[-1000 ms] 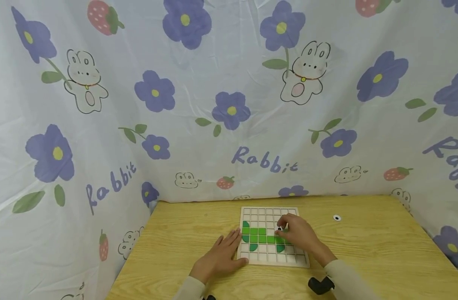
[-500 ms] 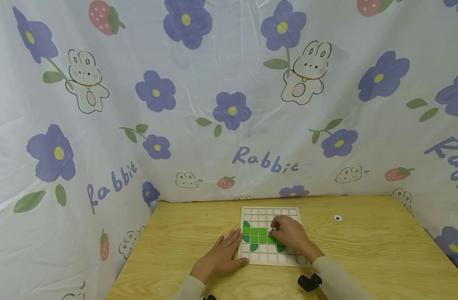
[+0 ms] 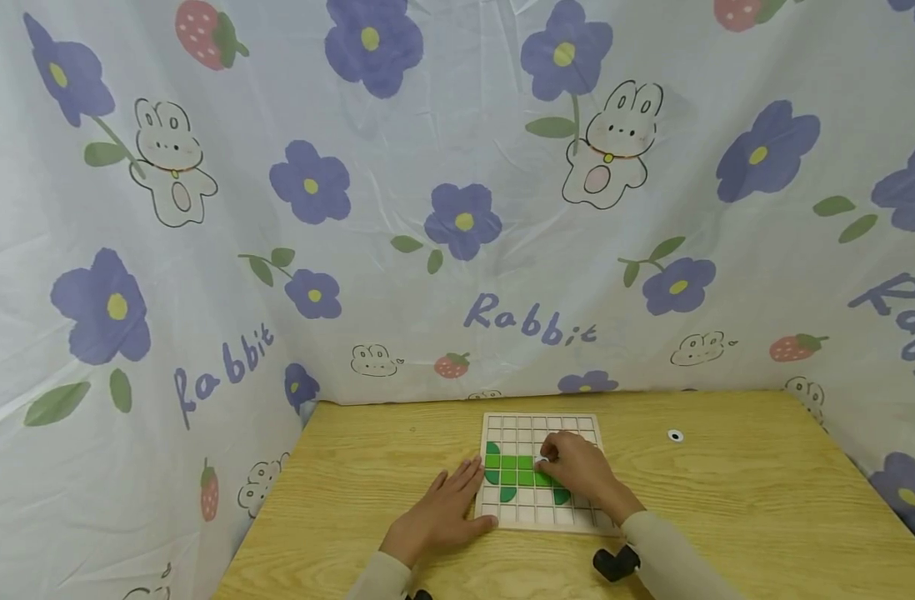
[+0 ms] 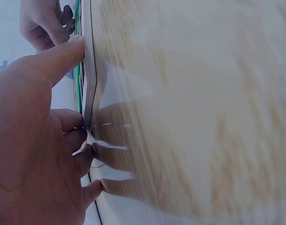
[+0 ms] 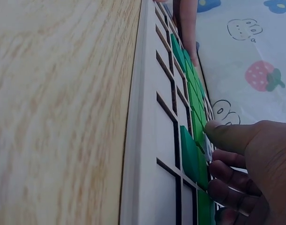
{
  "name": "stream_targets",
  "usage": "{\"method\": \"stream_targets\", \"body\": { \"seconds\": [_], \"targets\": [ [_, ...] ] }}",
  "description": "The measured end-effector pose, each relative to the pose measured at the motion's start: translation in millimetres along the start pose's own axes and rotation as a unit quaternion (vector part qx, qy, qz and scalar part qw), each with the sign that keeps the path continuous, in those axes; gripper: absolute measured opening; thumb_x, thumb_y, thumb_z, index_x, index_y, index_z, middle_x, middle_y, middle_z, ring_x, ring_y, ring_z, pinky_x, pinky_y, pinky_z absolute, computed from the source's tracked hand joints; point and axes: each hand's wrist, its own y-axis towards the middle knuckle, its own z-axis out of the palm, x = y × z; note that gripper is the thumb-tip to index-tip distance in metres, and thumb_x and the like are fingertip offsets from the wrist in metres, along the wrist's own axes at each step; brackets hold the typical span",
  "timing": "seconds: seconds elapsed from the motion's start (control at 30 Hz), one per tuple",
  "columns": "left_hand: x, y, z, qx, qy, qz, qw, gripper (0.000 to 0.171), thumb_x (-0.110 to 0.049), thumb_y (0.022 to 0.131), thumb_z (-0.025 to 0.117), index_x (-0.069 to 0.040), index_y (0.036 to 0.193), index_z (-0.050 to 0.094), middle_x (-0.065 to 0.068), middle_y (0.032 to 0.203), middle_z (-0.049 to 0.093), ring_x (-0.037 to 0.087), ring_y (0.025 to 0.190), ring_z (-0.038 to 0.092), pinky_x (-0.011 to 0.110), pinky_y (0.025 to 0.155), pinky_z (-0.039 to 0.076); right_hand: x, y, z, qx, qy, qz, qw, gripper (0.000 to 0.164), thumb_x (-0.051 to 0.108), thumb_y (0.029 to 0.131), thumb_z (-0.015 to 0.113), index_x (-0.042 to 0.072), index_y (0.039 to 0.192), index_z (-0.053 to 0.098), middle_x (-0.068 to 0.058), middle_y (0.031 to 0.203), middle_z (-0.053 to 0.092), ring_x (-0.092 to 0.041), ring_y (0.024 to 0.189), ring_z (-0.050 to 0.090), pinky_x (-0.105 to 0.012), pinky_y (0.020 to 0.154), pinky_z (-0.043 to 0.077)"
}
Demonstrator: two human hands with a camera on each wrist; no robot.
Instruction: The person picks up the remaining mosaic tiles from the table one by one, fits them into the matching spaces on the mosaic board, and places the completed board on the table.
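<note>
A pale wooden grid board (image 3: pixel 528 514) lies on the table, with green square tiles (image 3: pixel 508 470) in a row of its cells. Darker green rounded tiles (image 3: pixel 507 495) sit around them. My left hand (image 3: pixel 437 515) rests at the board's left edge, fingers extended and thumb near the front corner. Over the middle of the board my right hand (image 3: pixel 581 468) pinches a small white tile (image 5: pixel 208 149) between thumb and fingers, down at the grid beside the green squares. The fingers cover most of that tile.
A white eye tile (image 3: pixel 676 436) with a black dot lies on the wooden table (image 3: pixel 735 500) to the right of the board. A patterned curtain (image 3: pixel 397 292) hangs behind the table and along its sides. A black wrist device (image 3: pixel 616 564) sits below the right sleeve.
My right hand has shifted left across the board with the white tile, which showed a black dot earlier. In the last half second it barely moved. The left hand stays put.
</note>
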Motion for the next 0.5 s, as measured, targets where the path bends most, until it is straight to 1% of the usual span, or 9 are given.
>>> {"method": "stream_targets", "body": {
  "seconds": [0.13,0.33,0.4,0.5],
  "targets": [
    [0.5,0.5,0.1,0.001,-0.002,0.0,1.0,0.091,-0.063,0.106,0.054,-0.01,0.172,0.021,0.005,0.181,0.014,0.029,0.168,0.016,0.061,0.133,0.018,0,-1,-1,-0.002,-0.001,-0.004,1.0,0.016,0.027,0.093,0.085,0.014,0.098,0.077,0.005,0.091,0.069,-0.009,0.081,0.064,-0.038,0.074,0.058],
    [1.1,0.6,0.7,0.002,-0.004,0.002,1.0,0.091,-0.064,0.106,0.053,-0.01,0.172,0.02,0.005,0.181,0.014,0.028,0.168,0.015,0.061,0.133,0.018,-2,-2,-4,-0.009,0.004,-0.013,1.0,0.003,0.017,0.097,0.08,0.015,0.099,0.078,0.007,0.091,0.071,-0.008,0.079,0.065,-0.034,0.07,0.057],
    [1.1,0.4,0.9,0.002,-0.003,0.002,1.0,0.091,-0.064,0.106,0.053,-0.011,0.172,0.02,0.005,0.181,0.014,0.028,0.168,0.015,0.061,0.133,0.017,-3,-2,-7,-0.017,0.008,-0.016,1.0,0.004,0.013,0.096,0.08,0.015,0.098,0.078,0.007,0.09,0.071,-0.008,0.077,0.064,-0.032,0.067,0.055],
    [0.6,0.0,0.9,0.002,-0.002,0.002,1.0,0.091,-0.063,0.106,0.053,-0.011,0.172,0.019,0.005,0.181,0.013,0.028,0.168,0.015,0.061,0.133,0.018,-3,-2,-12,-0.022,0.01,-0.012,1.0,0.003,0.012,0.096,0.08,0.015,0.097,0.079,0.008,0.087,0.07,-0.007,0.074,0.061,-0.031,0.066,0.053]
  ]
}}
